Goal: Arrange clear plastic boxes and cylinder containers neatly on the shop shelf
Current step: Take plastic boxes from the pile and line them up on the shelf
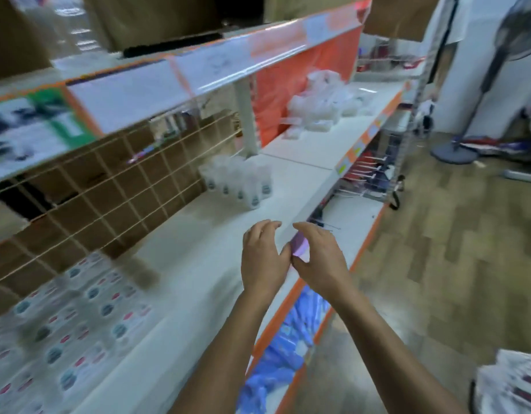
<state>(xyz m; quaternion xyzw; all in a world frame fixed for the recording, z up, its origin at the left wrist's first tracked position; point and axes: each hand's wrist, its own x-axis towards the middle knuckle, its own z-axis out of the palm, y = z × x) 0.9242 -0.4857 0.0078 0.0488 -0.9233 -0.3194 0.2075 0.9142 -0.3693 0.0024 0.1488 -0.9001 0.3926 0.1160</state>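
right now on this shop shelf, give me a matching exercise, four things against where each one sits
1 cylinder containers
2 labelled boxes
3 blue packets
4 standing fan

a lower shelf
b floor, far right
c middle of the shelf, by the wire grid
d near left end of the shelf

Pairs: 1-c, 2-d, 3-a, 4-b

Bright, motion-blurred, glare on upper shelf [258, 59]

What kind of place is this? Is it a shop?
Most likely a small shop: a long white shelf with orange trim, labelled clear containers lined up on it, and what look like price tags along its front edge.
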